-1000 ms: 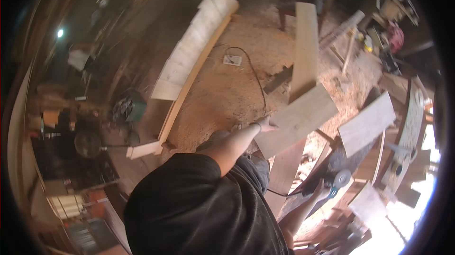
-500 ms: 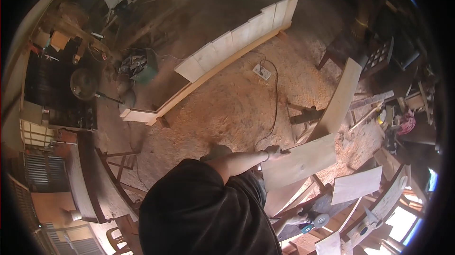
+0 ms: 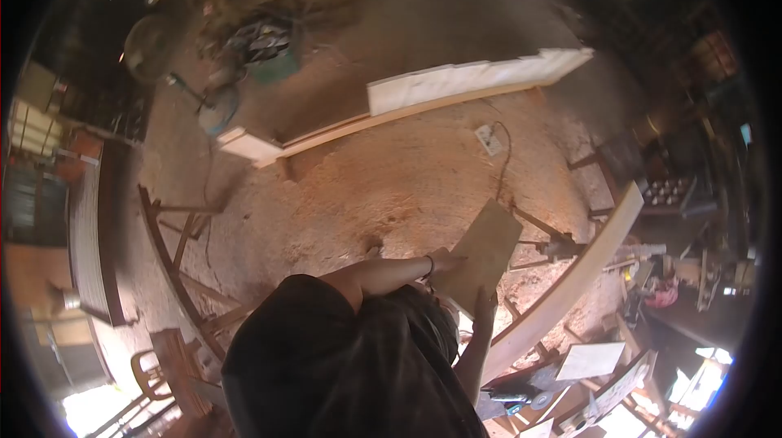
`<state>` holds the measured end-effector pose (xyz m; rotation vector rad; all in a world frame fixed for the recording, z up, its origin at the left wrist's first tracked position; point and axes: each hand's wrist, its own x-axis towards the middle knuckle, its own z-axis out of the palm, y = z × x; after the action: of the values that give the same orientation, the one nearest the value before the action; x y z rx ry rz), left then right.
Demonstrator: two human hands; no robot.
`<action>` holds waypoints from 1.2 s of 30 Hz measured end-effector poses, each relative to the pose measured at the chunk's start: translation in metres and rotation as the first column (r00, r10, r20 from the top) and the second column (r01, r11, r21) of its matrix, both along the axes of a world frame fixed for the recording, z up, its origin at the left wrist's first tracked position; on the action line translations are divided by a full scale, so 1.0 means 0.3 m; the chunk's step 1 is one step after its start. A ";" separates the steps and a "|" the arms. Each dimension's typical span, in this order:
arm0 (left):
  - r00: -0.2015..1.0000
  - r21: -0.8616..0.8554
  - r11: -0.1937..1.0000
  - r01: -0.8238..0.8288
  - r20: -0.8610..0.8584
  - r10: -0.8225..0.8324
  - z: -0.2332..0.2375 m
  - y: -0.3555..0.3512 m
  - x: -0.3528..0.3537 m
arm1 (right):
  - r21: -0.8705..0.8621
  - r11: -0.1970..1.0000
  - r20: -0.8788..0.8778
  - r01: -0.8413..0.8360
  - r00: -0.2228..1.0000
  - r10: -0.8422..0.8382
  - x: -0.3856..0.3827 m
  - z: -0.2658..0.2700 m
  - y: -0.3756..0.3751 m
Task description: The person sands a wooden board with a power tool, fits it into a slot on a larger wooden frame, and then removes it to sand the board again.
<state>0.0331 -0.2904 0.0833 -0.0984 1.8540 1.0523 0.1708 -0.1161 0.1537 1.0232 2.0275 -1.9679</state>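
A flat wooden board (image 3: 482, 249) is held up in front of me, tilted. My left hand (image 3: 444, 264), with a dark band at the wrist, is closed on its near-left edge. At the lower edge my right hand (image 3: 485, 308) grips the same board, its fingers partly hidden or in shadow. Below the right forearm, an angle grinder (image 3: 525, 402) with a teal part lies on the work surface, apart from both hands. A long plank (image 3: 570, 291) runs past the board on the right.
A long wooden rail with pale boards (image 3: 456, 84) crosses the sawdust-covered floor ahead. A power strip (image 3: 489, 139) with a cord lies beyond it on my side. Wooden trestles (image 3: 183, 251) stand at left. A pale panel (image 3: 590, 361) sits lower right.
My right hand has let go of the angle grinder and taken hold of the board. The board has been lifted and turned off the long plank. My view has swung round.
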 end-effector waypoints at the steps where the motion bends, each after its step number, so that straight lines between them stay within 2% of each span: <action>1: 1.000 0.029 1.000 0.007 -0.021 -0.006 -0.103 -0.064 0.001 | -0.032 0.999 -0.044 -0.044 0.998 0.042 -0.034 -0.015 -0.047; 2: 0.999 0.054 0.998 0.013 -0.048 -0.010 -0.298 -0.121 -0.008 | -0.003 0.996 0.062 -0.090 0.994 0.090 -0.086 -0.035 -0.100; 3: 0.999 0.056 0.998 -0.020 -0.046 0.022 -0.342 -0.193 -0.010 | -0.019 0.985 0.061 -0.170 0.983 0.171 -0.123 -0.056 -0.157; 5: 0.992 0.039 0.991 -0.125 -0.020 0.126 -0.342 -0.369 -0.038 | -0.052 0.949 0.049 -0.311 0.948 0.314 -0.195 -0.118 -0.262; 6: 0.982 0.022 0.982 -0.190 0.009 0.190 -0.321 -0.444 -0.033 | 0.037 0.901 0.054 -0.433 0.901 0.430 -0.235 -0.218 -0.277; 7: 0.901 0.286 0.856 -0.431 0.087 0.425 -0.461 -0.500 0.004 | -0.018 0.883 -0.006 -0.468 0.884 0.468 -0.275 -0.165 -0.341; 8: 0.808 0.354 0.727 -0.588 0.213 0.549 -0.490 -0.544 0.041 | -0.072 0.863 -0.060 -0.499 0.866 0.496 -0.330 -0.112 -0.409; 9: 0.687 0.395 0.565 -0.724 0.343 0.640 -0.514 -0.588 0.075 | -0.017 0.834 0.038 -0.552 0.833 0.552 -0.395 -0.198 -0.424; 10: 0.645 0.339 0.549 -0.764 0.387 0.659 -0.462 -0.638 0.043 | 0.031 0.795 0.134 -0.605 0.791 0.597 -0.465 -0.300 -0.428; 11: 0.598 0.280 0.530 -0.801 0.427 0.679 -0.412 -0.689 0.010 | 0.025 0.784 0.162 -0.620 0.777 0.609 -0.527 -0.242 -0.478; 12: 0.604 0.279 0.537 -0.796 0.412 0.682 -0.405 -0.721 -0.023 | 0.020 0.773 0.185 -0.635 0.762 0.621 -0.582 -0.175 -0.535; 14: 0.603 0.287 0.531 -0.798 0.378 0.702 -0.358 -0.782 -0.099 | 0.042 0.758 0.114 -0.651 0.756 0.644 -0.671 -0.156 -0.605; 15: 0.592 0.289 0.517 -0.806 0.368 0.717 -0.303 -0.811 -0.128 | 0.051 0.749 0.077 -0.661 0.750 0.657 -0.719 -0.153 -0.633; 18: 0.534 0.235 0.481 -0.845 0.318 0.783 -0.074 -0.883 -0.213 | -0.007 0.703 0.106 -0.711 0.699 0.707 -0.872 -0.173 -0.716; 19: 0.514 0.208 0.471 -0.857 0.293 0.806 -0.045 -0.906 -0.240 | -0.018 0.677 0.120 -0.736 0.670 0.732 -0.918 -0.171 -0.748; 20: 0.495 0.219 0.447 -0.867 0.291 0.819 -0.086 -0.929 -0.263 | -0.028 0.650 0.134 -0.760 0.641 0.756 -0.966 -0.167 -0.774; 21: 0.476 0.237 0.420 -0.876 0.285 0.832 -0.194 -0.954 -0.303 | -0.032 0.619 0.142 -0.785 0.609 0.780 -1.041 -0.166 -0.802; 22: 0.454 0.254 0.390 -0.885 0.285 0.844 -0.196 -0.968 -0.352 | -0.014 0.582 0.123 -0.813 0.576 0.808 -1.114 -0.185 -0.822; 23: 0.394 0.225 0.331 -0.917 0.367 0.843 -0.197 -0.983 -0.395 | 0.003 0.543 0.109 -0.840 0.540 0.834 -1.180 -0.202 -0.837; 24: 0.324 0.182 0.270 -0.945 0.450 0.832 -0.094 -0.991 -0.438 | 0.016 0.503 0.103 -0.864 0.502 0.859 -1.223 -0.217 -0.843; 25: 0.246 0.130 0.209 -0.969 0.529 0.812 -0.042 -0.988 -0.458 | -0.052 0.521 0.143 -0.852 0.510 0.848 -1.251 -0.189 -0.856; 26: 0.237 0.148 0.188 -0.971 0.484 0.842 -0.060 -0.981 -0.464 | -0.113 0.539 0.177 -0.834 0.517 0.837 -1.293 -0.162 -0.880; 27: 0.231 0.178 0.169 -0.969 0.430 0.873 -0.069 -0.982 -0.490 | -0.165 0.556 0.200 -0.815 0.524 0.828 -1.357 -0.152 -0.903; 28: 0.223 0.211 0.152 -0.966 0.373 0.901 -0.082 -0.997 -0.530 | -0.151 0.505 0.155 -0.850 0.484 0.861 -1.420 -0.183 -0.918; 29: 0.244 0.141 0.206 -0.968 0.356 0.902 -0.099 -1.025 -0.566 | -0.140 0.451 0.120 -0.881 0.437 0.891 -1.457 -0.214 -0.926; 30: 0.259 0.064 0.253 -0.965 0.350 0.900 0.012 -1.043 -0.617 | -0.133 0.393 0.095 -0.910 0.383 0.919 -1.470 -0.245 -0.922; 32: 0.232 0.016 0.244 -0.970 0.379 0.896 -0.011 -1.061 -0.640 | -0.198 0.452 0.179 -0.870 0.421 0.889 -1.503 -0.228 -0.960; 33: 0.198 0.053 0.193 -0.980 0.399 0.895 -0.168 -1.084 -0.648 | -0.216 0.480 0.209 -0.850 0.440 0.873 -1.557 -0.214 -0.995; 34: 0.166 0.085 0.144 -0.986 0.421 0.892 -0.258 -1.107 -0.668 | -0.198 0.476 0.218 -0.857 0.435 0.874 -1.603 -0.206 -1.018; 36: 0.127 0.109 0.086 -0.990 0.459 0.880 -0.252 -1.137 -0.717 | -0.176 0.481 0.252 -0.859 0.433 0.866 -1.639 -0.219 -1.051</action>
<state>-0.1821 -0.6314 0.0078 -1.3660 1.0470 2.1720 -0.3209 -0.4315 0.0881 0.1095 1.7545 -1.1441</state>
